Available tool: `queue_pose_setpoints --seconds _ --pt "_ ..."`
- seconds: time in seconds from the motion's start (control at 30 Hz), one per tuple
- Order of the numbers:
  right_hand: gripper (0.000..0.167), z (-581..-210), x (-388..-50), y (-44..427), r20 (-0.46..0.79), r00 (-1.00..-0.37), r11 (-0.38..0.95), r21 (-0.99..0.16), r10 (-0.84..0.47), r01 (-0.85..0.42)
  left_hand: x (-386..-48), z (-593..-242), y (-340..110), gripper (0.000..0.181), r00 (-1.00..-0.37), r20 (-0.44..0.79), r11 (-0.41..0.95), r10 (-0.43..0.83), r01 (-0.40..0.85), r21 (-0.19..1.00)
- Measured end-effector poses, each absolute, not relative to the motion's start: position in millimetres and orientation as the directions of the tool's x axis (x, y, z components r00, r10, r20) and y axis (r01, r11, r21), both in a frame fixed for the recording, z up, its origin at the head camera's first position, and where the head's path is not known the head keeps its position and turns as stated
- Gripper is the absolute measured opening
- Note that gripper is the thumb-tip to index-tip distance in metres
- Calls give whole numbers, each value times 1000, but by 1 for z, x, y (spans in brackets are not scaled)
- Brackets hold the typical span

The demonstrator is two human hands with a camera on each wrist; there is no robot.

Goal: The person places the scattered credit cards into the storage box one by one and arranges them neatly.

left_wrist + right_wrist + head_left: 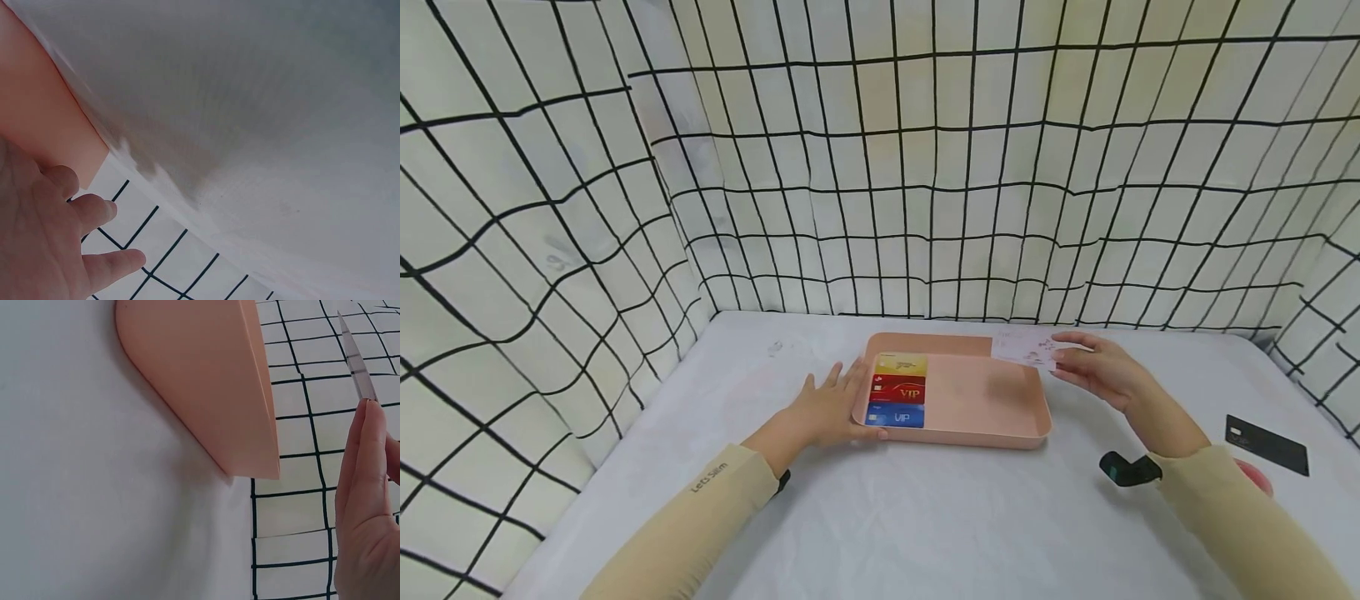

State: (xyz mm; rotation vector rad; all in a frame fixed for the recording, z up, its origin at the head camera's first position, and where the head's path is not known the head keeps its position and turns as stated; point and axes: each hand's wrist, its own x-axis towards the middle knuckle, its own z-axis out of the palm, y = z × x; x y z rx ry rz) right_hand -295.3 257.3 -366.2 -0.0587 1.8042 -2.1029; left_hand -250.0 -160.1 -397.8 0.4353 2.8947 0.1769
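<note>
A shallow pink tray [970, 437] stands on the white table. Inside it, along the left side, lie a yellow card [901, 364], a red VIP card [898, 390] and a blue VIP card [896, 415]. My left hand [823, 410] rests against the tray's left end with its fingers spread; the left wrist view shows it beside the pink wall. Above the tray's back right part, my right hand [1101, 371] pinches a pale card with a pinkish pattern [1022, 347]. In the right wrist view that card [357, 365] appears nearly edge-on, raised off the tray.
To the right on the table lies a black card [1266, 444]. A round pink object [1255, 477] is partly hidden behind the right sleeve. White cloth walls with a black grid [932, 192] enclose the table at the back and sides.
</note>
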Motion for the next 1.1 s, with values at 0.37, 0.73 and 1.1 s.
queue_pose_setpoints --seconds 0.37,0.73,1.1 --pt "44 -375 -296 230 -243 -926 -43 -963 -290 266 -250 -398 -159 121 -936 -187 950 300 275 147" --pt "57 -382 -295 200 -196 -952 1 -979 -233 202 -252 -398 -161 122 -932 -192 949 307 285 133" --pt "51 -387 -308 174 -227 -949 -38 -970 -217 240 -251 -398 -160 121 -935 -183 949 305 282 141"
